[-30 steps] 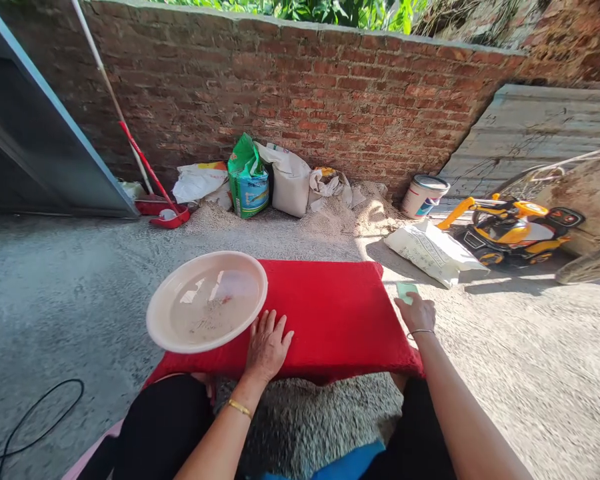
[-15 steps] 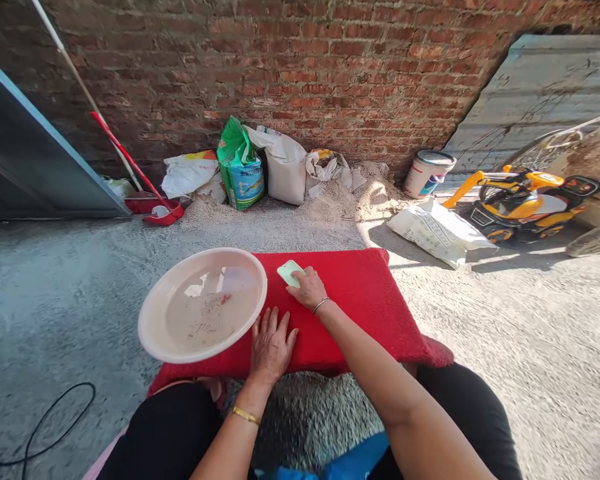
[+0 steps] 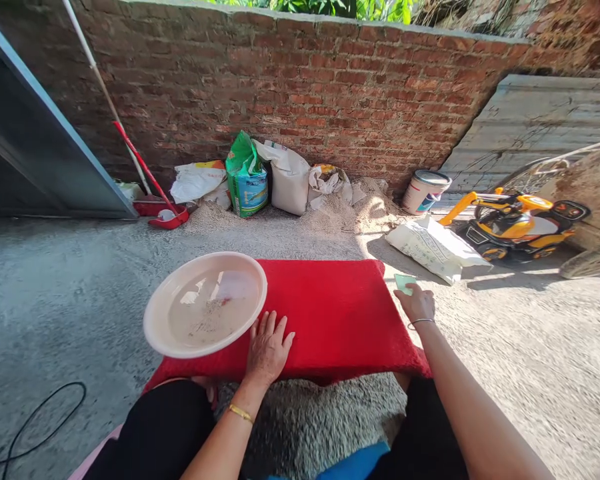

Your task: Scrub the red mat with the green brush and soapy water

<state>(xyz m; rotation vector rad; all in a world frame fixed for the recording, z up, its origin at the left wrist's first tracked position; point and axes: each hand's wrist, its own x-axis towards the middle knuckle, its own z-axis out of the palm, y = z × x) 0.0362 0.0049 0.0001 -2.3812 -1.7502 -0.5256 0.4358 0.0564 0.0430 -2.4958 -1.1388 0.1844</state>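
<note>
A flat, pale green piece with rounded corners (image 3: 405,284) is in the grip of my right hand (image 3: 418,304), held out past the right edge of a red fuzzy cloth (image 3: 325,313). Its exact kind does not show. The cloth covers a low table between my knees and hangs over the edges. My left hand (image 3: 269,350) lies flat on it with fingers stretched, close beside the rim of a wide, pale basin (image 3: 155,327). Cloudy water with dark specks and a small reddish bit fills the basin, which stands on the table's left part.
Against the brick wall (image 3: 330,87) lean a green bag (image 3: 245,177), a white sack (image 3: 290,183) and a red dustpan (image 3: 170,217). A lidded bucket (image 3: 425,191), a flat sack (image 3: 430,243) and a yellow toy digger (image 3: 525,220) are at right. A black cable (image 3: 45,427) lies at left.
My right hand has swung right with the green piece, from the middle of the cloth to beyond its edge. The left hand stays flat in place. The view has tipped upward.
</note>
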